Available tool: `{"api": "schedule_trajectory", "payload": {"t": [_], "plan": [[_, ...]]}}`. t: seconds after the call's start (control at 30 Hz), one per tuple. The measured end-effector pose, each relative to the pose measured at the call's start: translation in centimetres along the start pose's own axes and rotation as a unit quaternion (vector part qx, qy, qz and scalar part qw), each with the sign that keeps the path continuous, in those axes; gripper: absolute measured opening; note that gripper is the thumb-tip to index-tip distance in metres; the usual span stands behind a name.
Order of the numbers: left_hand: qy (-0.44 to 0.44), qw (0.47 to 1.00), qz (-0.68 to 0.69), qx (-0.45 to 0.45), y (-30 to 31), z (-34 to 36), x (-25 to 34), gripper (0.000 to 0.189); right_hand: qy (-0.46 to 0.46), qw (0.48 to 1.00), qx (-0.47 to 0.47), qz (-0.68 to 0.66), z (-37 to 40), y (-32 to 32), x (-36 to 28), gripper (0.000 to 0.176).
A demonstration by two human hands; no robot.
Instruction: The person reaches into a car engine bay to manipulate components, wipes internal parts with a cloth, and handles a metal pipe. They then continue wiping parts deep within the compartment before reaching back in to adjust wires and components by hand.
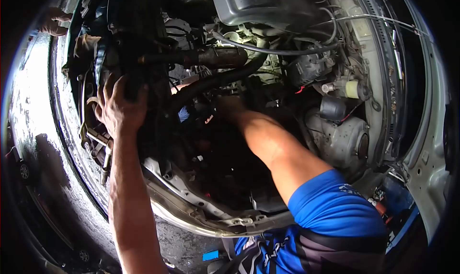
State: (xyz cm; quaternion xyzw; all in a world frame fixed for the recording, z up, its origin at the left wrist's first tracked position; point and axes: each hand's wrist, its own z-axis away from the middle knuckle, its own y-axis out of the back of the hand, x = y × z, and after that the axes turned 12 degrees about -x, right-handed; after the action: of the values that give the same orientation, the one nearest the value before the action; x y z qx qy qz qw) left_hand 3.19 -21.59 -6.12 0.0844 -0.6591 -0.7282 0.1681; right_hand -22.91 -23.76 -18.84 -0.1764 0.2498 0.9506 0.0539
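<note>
Black engine part (139, 44): sitting at the left of the open engine bay, dark and mostly in shadow, rising from just above the pale front crossmember (191, 202).
Left hand (120, 106): clamping onto the black engine part, fingers curling over its edge and the thumb spreading out to the side, the forearm running straight up from the bottom of the view.
Right hand (229, 106): reaching deep into the middle of the bay, just under the thick black hose (215, 80); it is lying in shadow, so I cannot tell whether the fingers are closing on anything.
Right arm: stretching in from the lower right, with the blue sleeve (335, 207) bunching at the shoulder.
Thick black hose: curving across the bay from the black engine part towards the grey alternator-like unit (306, 68).
Thin grey hose (268, 50): running across above the thick black hose.
White-capped fitting (352, 88): sticking out near the right inner wing, above the rounded metal dome (340, 135).
Another person's hand (55, 22): resting at the top left edge, well apart from both of the wearer's hands.
Wet ground (33, 106): shining along the left side of the car.
</note>
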Motion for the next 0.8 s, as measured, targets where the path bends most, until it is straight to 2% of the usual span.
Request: {"api": "schedule_trajectory", "payload": {"t": [0.03,0.1,0.13,0.27,0.33,0.37,0.4,0.43,0.47,0.5,0.57,0.6,0.7,0.77,0.8], "plan": [[-0.003,1.0,0.003,-0.001,-0.3,0.0,-0.4,0.058,-0.004,1.0,0.004,-0.008,-0.5,-0.1,-0.1,0.034],[0.002,1.0,-0.011,-0.011,-0.5,0.7,-1.0,0.058,0.063,0.991,0.102,0.066,-3.4,-2.6,1.7,0.034],[0.0,1.0,-0.007,0.006,-0.2,0.1,-0.4,0.058,0.066,0.99,0.101,0.076,-3.8,-1.5,2.2,0.034],[0.015,1.0,-0.013,0.005,-0.4,0.3,-0.5,0.057,0.199,0.958,-0.013,0.207,-2.3,1.1,3.9,0.037],[-0.002,0.999,-0.005,0.04,-0.5,0.1,-0.5,0.053,0.264,0.925,-0.07,0.262,-1.4,1.5,3.2,0.038],[0.009,0.999,0.001,0.038,-0.7,0.0,-0.7,0.053,0.264,0.922,-0.078,0.272,-0.7,1.6,2.8,0.038],[0.002,0.999,0.003,0.046,-0.8,-0.2,-0.7,0.052,0.223,0.876,-0.149,0.401,0.2,1.4,2.5,0.04],[-0.006,0.999,0.003,0.052,-0.8,0.0,-0.8,0.051,0.181,0.888,-0.181,0.382,2.5,1.8,1.7,0.042],[0.002,0.999,-0.022,0.039,-0.2,0.3,-0.5,0.059,0.138,0.897,-0.211,0.364,5.0,2.2,0.9,0.043],[0.006,0.999,-0.018,0.036,-0.4,0.5,-0.6,0.059,0.096,0.955,-0.196,0.2,8.6,3.2,0.1,0.045],[0.007,0.998,-0.03,0.053,-0.9,0.2,-0.7,0.059,0.181,0.949,-0.164,0.198,9.9,1.6,4.7,0.044],[0.01,0.996,0.074,0.041,2.6,2.7,1.9,0.051,0.173,0.949,-0.162,0.209,11.0,1.4,5.7,0.043],[0.001,0.996,0.086,0.039,2.5,2.7,1.5,0.049,0.147,0.95,-0.162,0.223,13.8,1.1,6.9,0.042],[-0.005,0.995,0.094,0.039,2.4,2.7,1.1,0.049,0.188,0.948,-0.099,0.239,14.3,0.7,7.8,0.045],[0.003,0.995,0.082,0.048,2.2,2.9,1.3,0.049,0.176,0.95,-0.097,0.239,14.5,0.6,8.1,0.045]]}}
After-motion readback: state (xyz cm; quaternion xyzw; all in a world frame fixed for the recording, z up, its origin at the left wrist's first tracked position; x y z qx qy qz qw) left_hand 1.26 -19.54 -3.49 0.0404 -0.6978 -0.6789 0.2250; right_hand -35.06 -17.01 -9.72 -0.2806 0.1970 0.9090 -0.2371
